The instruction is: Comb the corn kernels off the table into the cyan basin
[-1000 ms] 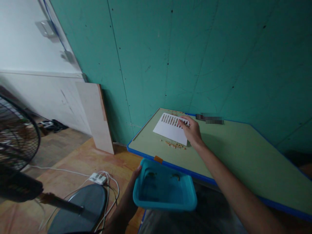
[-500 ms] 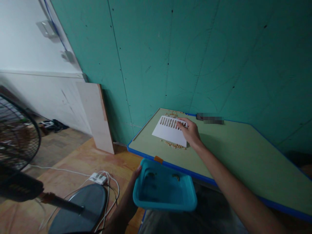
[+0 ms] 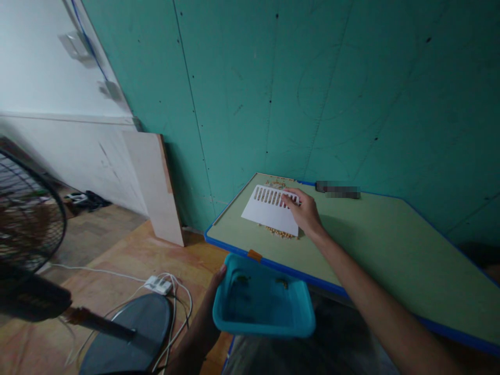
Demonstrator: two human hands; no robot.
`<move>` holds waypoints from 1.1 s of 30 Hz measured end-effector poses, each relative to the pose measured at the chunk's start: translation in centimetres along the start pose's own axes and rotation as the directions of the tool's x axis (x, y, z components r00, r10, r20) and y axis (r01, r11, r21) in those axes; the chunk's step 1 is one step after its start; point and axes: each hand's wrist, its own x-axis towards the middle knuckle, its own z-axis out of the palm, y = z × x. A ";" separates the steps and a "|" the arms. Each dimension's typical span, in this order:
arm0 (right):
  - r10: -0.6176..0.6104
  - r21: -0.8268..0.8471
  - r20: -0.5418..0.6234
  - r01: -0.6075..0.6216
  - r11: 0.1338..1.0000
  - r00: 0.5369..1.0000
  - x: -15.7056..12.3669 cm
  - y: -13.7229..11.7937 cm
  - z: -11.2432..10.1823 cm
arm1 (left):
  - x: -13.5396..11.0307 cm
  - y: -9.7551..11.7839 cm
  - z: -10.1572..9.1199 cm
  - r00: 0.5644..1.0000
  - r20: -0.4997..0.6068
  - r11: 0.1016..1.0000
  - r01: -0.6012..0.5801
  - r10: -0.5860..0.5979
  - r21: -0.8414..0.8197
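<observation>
My right hand (image 3: pixel 303 211) grips the right side of a white slotted sheet (image 3: pixel 269 214) above the green tabletop (image 3: pixel 375 239). Small yellowish kernels or beans (image 3: pixel 282 233) lie by the sheet's near edge, and more are scattered beyond its far edge. My left hand (image 3: pixel 216 291) is closed on the left rim of a blue plastic tub (image 3: pixel 263 328). The tub is held just below the table's near edge, its mouth facing up and tilted toward me. A few small dark bits sit inside it. The fingers under the tub are hidden.
A dark object (image 3: pixel 338 189), partly blurred out, lies at the table's back edge by the green wall (image 3: pixel 234 78). On the left stand a fan (image 3: pixel 31 234), a white power strip (image 3: pixel 158 284) with cables and a leaning board (image 3: pixel 156 187). An orange piece (image 3: pixel 254 255) sits on the near edge.
The white sheet has shifted very slightly to the left in my right hand. The tub and my left hand stay nearly where they were.
</observation>
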 end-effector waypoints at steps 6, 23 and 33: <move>-0.025 0.007 0.028 0.024 1.000 0.999 0.0 0.1 0.1 | 0.5 -0.2 -0.5 1.000 -0.011 0.999 -0.021 0.021 0.026; -0.032 0.061 0.071 0.027 0.998 0.997 -0.4 -0.1 0.3 | 0.4 -0.2 -0.2 1.000 -0.002 0.999 -0.028 0.028 0.039; -0.032 0.081 0.086 0.025 0.996 0.996 -0.6 -0.8 0.3 | 0.0 0.1 0.3 1.000 -0.028 1.000 -0.005 0.006 0.017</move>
